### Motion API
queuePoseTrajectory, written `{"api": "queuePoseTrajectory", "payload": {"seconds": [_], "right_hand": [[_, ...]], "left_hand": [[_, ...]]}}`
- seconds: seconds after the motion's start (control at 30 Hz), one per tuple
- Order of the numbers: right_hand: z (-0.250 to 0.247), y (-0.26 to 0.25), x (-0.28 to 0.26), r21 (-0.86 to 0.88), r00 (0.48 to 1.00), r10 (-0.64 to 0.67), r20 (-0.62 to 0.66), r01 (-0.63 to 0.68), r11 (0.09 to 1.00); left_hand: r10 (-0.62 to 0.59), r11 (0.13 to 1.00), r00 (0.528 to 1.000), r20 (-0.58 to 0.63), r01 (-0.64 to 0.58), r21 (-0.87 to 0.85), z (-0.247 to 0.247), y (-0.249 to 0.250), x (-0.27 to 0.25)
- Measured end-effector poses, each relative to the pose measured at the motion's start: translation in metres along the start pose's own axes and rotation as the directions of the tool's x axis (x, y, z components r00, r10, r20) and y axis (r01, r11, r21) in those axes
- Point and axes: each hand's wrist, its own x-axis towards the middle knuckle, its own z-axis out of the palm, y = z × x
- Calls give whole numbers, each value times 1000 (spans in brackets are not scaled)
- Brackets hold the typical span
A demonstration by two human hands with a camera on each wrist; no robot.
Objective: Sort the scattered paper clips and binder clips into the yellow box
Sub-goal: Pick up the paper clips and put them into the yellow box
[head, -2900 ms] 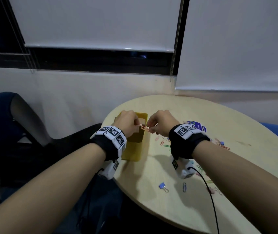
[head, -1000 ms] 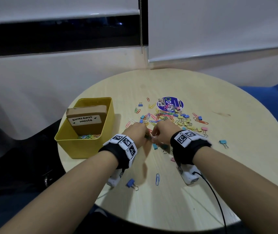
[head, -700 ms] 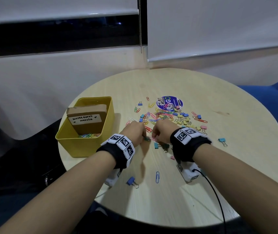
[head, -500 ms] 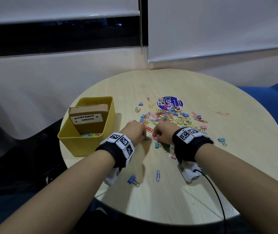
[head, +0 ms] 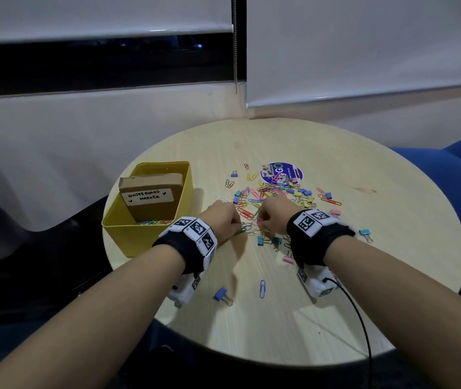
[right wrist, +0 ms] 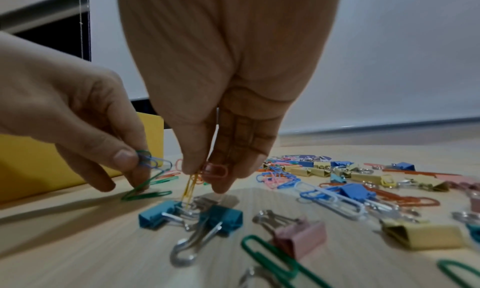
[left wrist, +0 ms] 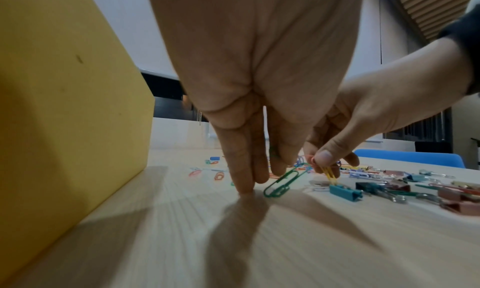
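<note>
- 2 hands are mid-pick at the near edge of the clip pile [head: 277, 192] on the round tabletop [head: 392, 220], so you are in the gathering step.
- Your left hand [head: 222, 217] pinches a green paper clip [left wrist: 281, 181] plus a blue one [right wrist: 158, 163]; your right hand [head: 272, 216] pinches a yellow paper clip [right wrist: 189, 186] and a pink one [right wrist: 217, 170].
- Next, I judge, lift both handfuls clear of the teal binder clips [right wrist: 191, 213] and carry them left to the yellow box [head: 139, 237].
- Most clips lie loose; few show inside the box beside its cardboard carton [head: 151, 196].
</note>
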Motion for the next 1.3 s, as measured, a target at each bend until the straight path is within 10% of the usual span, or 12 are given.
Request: {"api": "queuePoseTrajectory", "payload": {"seconds": [1.3], "right_hand": [[12,-24,4,-41,981,-167,95,172,984]], "left_hand": [[13,997,994,105,-5,-80,-3,-8,-12]]}}
